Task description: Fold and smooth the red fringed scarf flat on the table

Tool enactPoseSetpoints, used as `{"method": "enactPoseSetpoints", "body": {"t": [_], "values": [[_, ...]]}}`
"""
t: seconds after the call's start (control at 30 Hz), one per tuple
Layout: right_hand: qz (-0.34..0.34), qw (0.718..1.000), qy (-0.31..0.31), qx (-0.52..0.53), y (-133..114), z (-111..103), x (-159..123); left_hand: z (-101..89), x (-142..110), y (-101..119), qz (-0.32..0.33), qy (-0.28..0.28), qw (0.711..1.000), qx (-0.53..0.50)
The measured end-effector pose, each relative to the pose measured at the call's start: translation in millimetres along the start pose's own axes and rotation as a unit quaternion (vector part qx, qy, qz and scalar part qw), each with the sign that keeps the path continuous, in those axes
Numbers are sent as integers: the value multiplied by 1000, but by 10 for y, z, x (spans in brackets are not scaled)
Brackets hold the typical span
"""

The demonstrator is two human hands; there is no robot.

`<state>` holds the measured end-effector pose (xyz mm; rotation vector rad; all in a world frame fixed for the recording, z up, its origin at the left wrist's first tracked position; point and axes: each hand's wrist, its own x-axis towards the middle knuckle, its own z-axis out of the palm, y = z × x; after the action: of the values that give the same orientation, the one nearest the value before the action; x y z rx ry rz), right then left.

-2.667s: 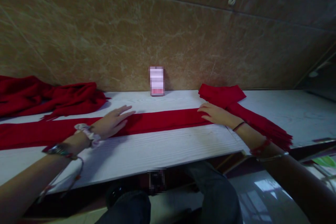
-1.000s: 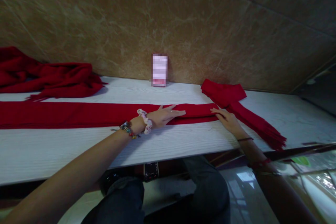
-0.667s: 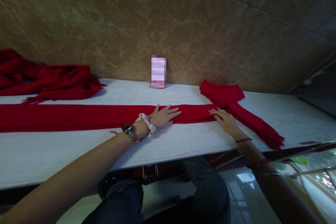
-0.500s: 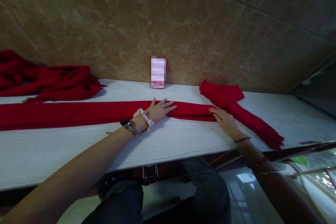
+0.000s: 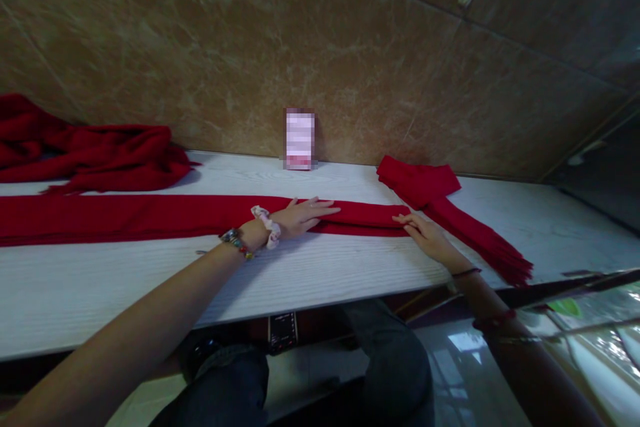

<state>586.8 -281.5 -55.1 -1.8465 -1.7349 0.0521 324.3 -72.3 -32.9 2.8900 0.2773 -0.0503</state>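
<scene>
A long red scarf (image 5: pixel 150 217) lies folded lengthwise in a flat strip along the white wood-grain tabletop (image 5: pixel 310 273), running out of view at the left. Across its middle rests my left hand (image 5: pixel 300 217), palm down with fingers stretched out. My right hand (image 5: pixel 424 235) is at the strip's right end, its fingers extended and the tips touching the cloth there. Just beyond that end lies a bent red length of fabric (image 5: pixel 417 183) with a fringe pointing to the front right. Whether it joins the strip cannot be made out.
At the back left sits a crumpled heap of red fringed fabric (image 5: pixel 110 153). A small blurred card or box (image 5: pixel 299 140) stands against the brown marbled wall (image 5: pixel 225 47). Under the table's front edge, a phone-like device (image 5: pixel 283 332) shows above my knees.
My left hand has slid slightly, its fingers now closer together and pointing right along the strip. My right fingertips have shifted slightly at the strip's end. The view has moved a little.
</scene>
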Motion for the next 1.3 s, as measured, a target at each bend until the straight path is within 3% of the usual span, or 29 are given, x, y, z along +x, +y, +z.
{"method": "enactPoseSetpoints", "body": {"t": [0.1, 0.33, 0.6, 0.83, 1.1, 1.3], "values": [[8, 999, -29, 20, -5, -52, 41, -41, -21, 20, -10, 12, 999, -40], [6, 996, -91, 15, -23, -94, 35, -19, -70, 19, 28, -44, 999, -6], [-24, 999, -23, -15, 0, 43, -82, -8, -65, -49, 23, -44, 997, 62], [-63, 997, 13, -44, -74, 38, -100, 4, -43, 127, 98, 1, 990, 98], [23, 989, 113, -97, 41, 61, -115, 158, 35, 208, 99, -26, 993, 56], [13, 984, 118, -129, 117, 19, -87, 128, 14, 220, 87, -29, 994, 57]]}}
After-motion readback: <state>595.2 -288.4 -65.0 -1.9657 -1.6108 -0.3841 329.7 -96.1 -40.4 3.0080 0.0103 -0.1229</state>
